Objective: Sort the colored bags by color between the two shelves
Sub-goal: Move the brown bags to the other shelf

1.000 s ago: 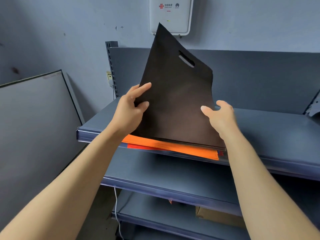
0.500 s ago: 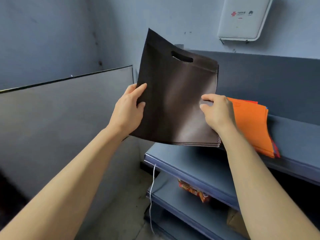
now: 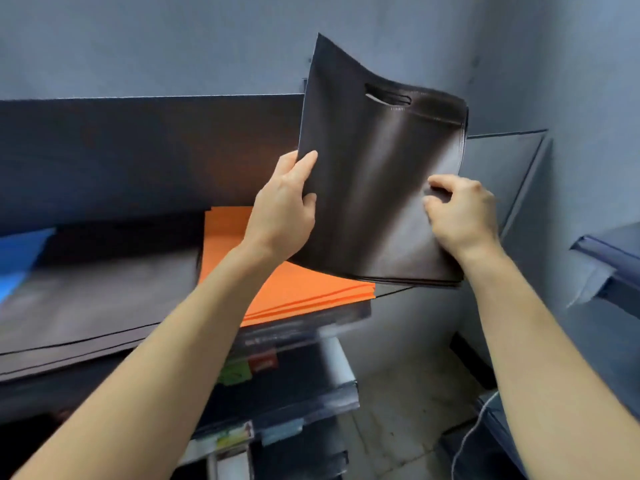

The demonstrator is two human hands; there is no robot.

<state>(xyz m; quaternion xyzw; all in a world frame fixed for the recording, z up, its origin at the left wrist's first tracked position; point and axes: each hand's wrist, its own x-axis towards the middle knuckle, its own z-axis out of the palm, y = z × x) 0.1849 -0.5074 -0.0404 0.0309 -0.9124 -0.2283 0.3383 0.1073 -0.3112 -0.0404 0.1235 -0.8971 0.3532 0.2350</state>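
Two bare hands hold one thin stack of dark brown non-woven fabric bags w/ a die-cut handle slot (image 3: pixel 377 174), upright in the air, slot at top. Layered edges show at the stack's bottom; exact no. of bags can't be told. Left hand (image 3: pixel 284 213) pinches the stack's left edge, thumb on the front face, fingers behind. Right hand (image 3: pixel 460 216) is clamped on the lower right edge, fingers curled over the front.

Left shelf unit, grey metal (image 3: pixel 304 327): its top deck carries 3 piles. One flat pile of orange fabric bags (image 3: pixel 294 289) sits at the deck's right end, its front edge at the deck's front lip, several layers visible. Just beside it to the left, one wide pile of dark brown flat bags (image 3: pixel 97 292), blurred. At the far left, a bit of blue bag material (image 3: pixel 20 258), cut off by the frame edge. The held stack's bottom left corner overlaps the orange pile in view, above it, not resting on it.

Second shelf, blue-grey metal (image 3: pixel 606 258): only a corner shows at right. Between the 2 units lies open concrete floor (image 3: pixel 398 393). A white cable (image 3: pixel 467 441) hangs lower right. Blue-grey wall (image 3: pixel 173 39) behind.
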